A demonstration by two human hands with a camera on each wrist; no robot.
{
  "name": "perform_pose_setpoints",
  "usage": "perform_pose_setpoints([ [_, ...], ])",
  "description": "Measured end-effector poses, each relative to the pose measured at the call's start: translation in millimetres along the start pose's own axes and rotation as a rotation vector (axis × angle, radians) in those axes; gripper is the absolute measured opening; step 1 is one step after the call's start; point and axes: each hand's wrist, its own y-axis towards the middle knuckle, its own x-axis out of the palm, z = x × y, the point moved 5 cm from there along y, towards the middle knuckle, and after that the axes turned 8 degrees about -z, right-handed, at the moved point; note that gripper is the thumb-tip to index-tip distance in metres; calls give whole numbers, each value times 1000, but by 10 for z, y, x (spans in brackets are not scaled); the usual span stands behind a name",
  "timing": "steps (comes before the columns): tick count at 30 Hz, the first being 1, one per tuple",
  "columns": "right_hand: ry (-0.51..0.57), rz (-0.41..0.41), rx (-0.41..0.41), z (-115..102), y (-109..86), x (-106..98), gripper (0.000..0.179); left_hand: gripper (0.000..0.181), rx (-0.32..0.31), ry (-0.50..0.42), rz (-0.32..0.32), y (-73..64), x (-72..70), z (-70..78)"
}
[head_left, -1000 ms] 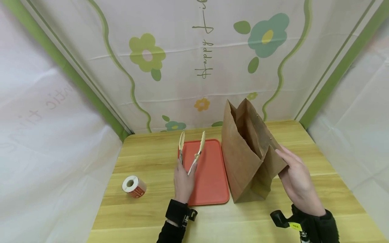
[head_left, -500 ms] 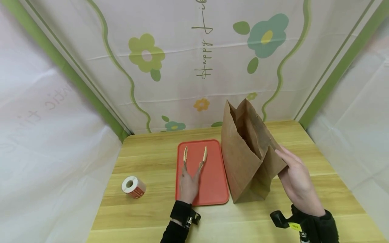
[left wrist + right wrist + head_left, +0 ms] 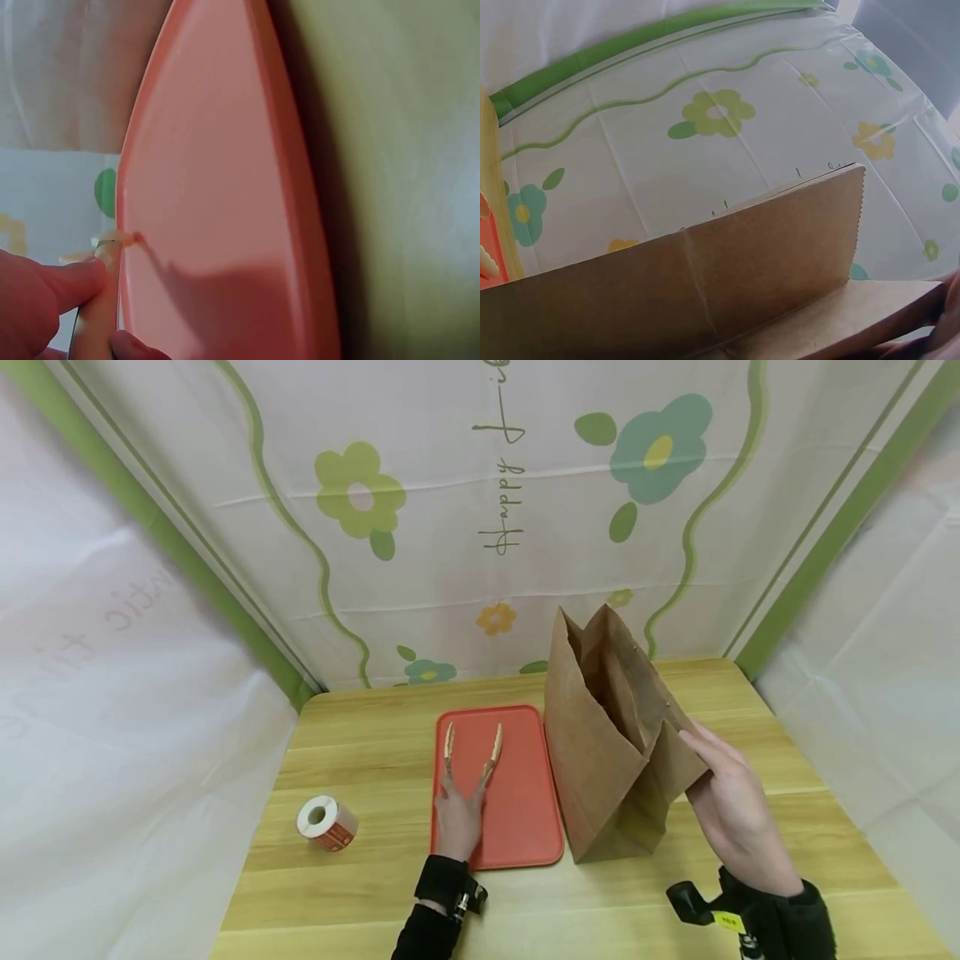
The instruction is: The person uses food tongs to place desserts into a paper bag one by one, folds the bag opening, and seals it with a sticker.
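Observation:
My left hand [image 3: 459, 822] grips a pair of tongs [image 3: 97, 319] by its arms, low over the red tray [image 3: 521, 802]. The tongs' two pale tips are spread apart and point away from me, with nothing between them. In the left wrist view, thumb and fingers lie around one tong arm, and a shadow falls on the tray. Just right of the tray stands a brown paper bag [image 3: 588, 760], its mouth open. My right hand [image 3: 738, 814] pinches the bag's near right top edge between thumb and fingers. The inside bottom of the bag is hidden.
A roll of red-and-white labels [image 3: 330, 824] stands on the wooden table [image 3: 367, 893], left of the tray. A white cloth printed with flowers [image 3: 502, 493] hangs behind the table, and white cloth sides flank it.
My left hand first lowered the tongs toward the tray and nearer to me, then shifted slightly left. The right hand and the bag have stayed in place.

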Motion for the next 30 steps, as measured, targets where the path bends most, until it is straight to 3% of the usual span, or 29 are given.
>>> perform_pose_setpoints([
  [6, -1, 10, 21, 7, -5, 2, 58, 79, -35, 13, 0, 105, -80, -143],
  [13, 6, 16, 21, 18, -8, -12, 58, 79, -20, 16, 29, 235, -173, -216],
  [17, 14, 24, 11, 31, -6, -11, 54, 80, -12, -56, -15, 248, -187, -156],
  [21, -70, 55, -55, 15, -25, 15, 49, 78, -2, -90, -84, 215, -192, -75],
  [23, -141, 85, -100, 4, -34, 41, 46, 60, 42, -58, -86, 189, -220, -26],
  [25, -216, 94, -128, 12, -40, 79, 48, 38, 136, -7, -38, 166, -266, 41],
  [28, -352, 116, -107, 86, -55, 130, 45, 34, 283, 40, 49, 117, -334, 164],
  [30, -497, 120, -58, 170, -67, 165, 61, 27, 342, 44, 88, 84, -375, 255],
])
